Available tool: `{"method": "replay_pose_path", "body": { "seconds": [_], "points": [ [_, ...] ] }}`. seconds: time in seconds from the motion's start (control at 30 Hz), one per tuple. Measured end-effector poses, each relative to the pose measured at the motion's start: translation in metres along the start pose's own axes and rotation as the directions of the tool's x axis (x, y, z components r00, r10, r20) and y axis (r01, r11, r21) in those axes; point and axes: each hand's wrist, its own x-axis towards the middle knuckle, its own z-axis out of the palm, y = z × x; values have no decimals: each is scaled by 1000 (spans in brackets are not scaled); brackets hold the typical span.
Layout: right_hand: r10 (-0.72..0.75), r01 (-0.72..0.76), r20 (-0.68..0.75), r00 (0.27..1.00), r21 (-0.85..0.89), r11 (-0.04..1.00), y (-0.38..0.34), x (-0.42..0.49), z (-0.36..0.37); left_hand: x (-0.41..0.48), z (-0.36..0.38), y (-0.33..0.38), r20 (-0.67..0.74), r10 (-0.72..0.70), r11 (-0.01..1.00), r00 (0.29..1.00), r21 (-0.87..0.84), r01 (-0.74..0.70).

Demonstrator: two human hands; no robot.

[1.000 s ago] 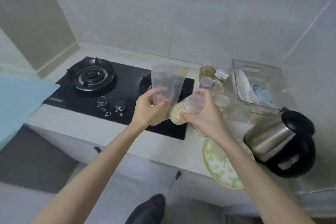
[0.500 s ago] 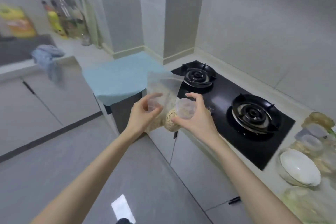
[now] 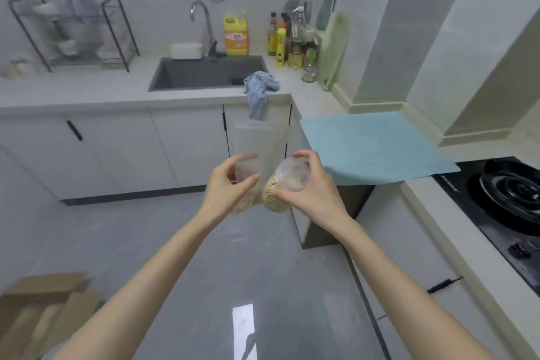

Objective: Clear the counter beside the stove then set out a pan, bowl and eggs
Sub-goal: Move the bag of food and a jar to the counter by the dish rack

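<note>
Grain bag [image 3: 258,143] looks soft and floppy, so the left hand [image 3: 229,187] pinches it low, the right hand [image 3: 312,193] grips the light, slippery-looking tub [image 3: 287,181], both before the sink [image 3: 210,88].

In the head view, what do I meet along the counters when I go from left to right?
Black wire dish rack → white rectangular box → yellow plastic jug → pale green cutting board → black gas stove.
</note>
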Motion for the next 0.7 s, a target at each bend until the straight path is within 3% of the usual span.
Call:
{"method": "replay_pose_path", "body": {
  "seconds": [0.37,0.7],
  "points": [
    [-235,234,262,936,34,972,-113,118,179,44,-197,-68,-355,-87,996,931,-6,91],
    [-348,343,406,845,88,935,-180,254,320,138,-329,-142,-546,-122,988,829,9,152]
  ]
}}
